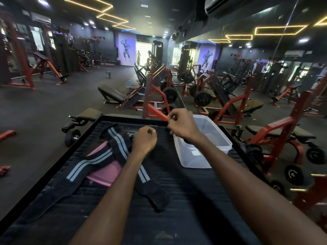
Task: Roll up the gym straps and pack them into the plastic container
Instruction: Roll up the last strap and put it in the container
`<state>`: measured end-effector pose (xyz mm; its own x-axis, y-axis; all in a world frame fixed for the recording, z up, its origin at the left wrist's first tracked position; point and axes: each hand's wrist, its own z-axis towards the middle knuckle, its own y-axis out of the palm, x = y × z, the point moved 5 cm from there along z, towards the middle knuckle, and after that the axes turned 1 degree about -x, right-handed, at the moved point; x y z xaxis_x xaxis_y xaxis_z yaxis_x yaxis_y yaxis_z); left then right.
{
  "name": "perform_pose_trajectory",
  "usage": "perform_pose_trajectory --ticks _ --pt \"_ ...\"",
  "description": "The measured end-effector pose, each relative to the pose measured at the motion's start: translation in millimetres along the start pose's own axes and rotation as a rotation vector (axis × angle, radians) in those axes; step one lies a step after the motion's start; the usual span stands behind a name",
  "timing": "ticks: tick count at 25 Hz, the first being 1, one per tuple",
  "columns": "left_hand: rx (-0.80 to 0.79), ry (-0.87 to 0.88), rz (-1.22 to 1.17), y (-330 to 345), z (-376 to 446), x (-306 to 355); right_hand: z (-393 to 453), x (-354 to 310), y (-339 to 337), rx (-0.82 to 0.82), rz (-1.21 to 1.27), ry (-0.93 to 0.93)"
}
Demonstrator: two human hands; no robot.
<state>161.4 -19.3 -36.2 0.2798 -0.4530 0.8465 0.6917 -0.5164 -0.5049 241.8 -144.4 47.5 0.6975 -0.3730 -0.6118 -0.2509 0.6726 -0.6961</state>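
On black ribbed platform (185, 191), two black gym straps (122, 147) with pale stripes lying unrolled, crossing over pink item (108, 172). Looking light, soft, floppy; best pinching one free end to start roll. One clear plastic container (212, 152) sitting just beside, at right. Left hand (144, 140) hovering fisted over straps; right hand (182, 124) curling above container's near rim, contents indiscernible.

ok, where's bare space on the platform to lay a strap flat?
Bare mat: the near strip between the forearms, below the black strap's end, and the patch between the left hand and the container. Crowded: left half, where striped straps cross over a pink band.
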Motion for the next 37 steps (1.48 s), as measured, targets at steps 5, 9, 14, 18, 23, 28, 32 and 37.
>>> perform_pose_trajectory --ticks 5,9,14,18,23,28,32,37 --pt "-0.044 -0.072 0.442 -25.0 -13.5 -31.8 -39.8 -2.3 82.7 -0.603 0.039 0.263" --pt "-0.140 -0.177 0.520 -31.7 -26.9 -58.7 -61.5 9.4 127.1 -0.695 -0.135 0.329" --pt "0.009 -0.200 0.347 -33.3 -30.9 -70.0 -66.6 1.5 132.4 -0.546 -0.249 0.135" --pt "0.162 -0.393 0.082 -46.4 -29.0 -83.5 -63.2 5.9 118.7 -0.398 0.295 0.263" --pt "0.276 -0.481 -0.570 -28.0 19.4 -135.7 -69.8 -13.2 81.5 -0.440 0.748 0.256" --pt "0.294 -0.525 -1.021 -44.2 -13.2 -91.7 -95.5 -5.3 60.4 -0.744 0.840 0.446" --pt "0.184 -0.511 -0.986 -36.1 -26.2 -67.2 -97.7 6.3 64.0 -0.705 0.775 0.536" --pt "-0.037 -0.535 -0.941 -12.6 -45.4 -39.1 -75.2 2.9 64.1 -0.326 0.625 0.438"
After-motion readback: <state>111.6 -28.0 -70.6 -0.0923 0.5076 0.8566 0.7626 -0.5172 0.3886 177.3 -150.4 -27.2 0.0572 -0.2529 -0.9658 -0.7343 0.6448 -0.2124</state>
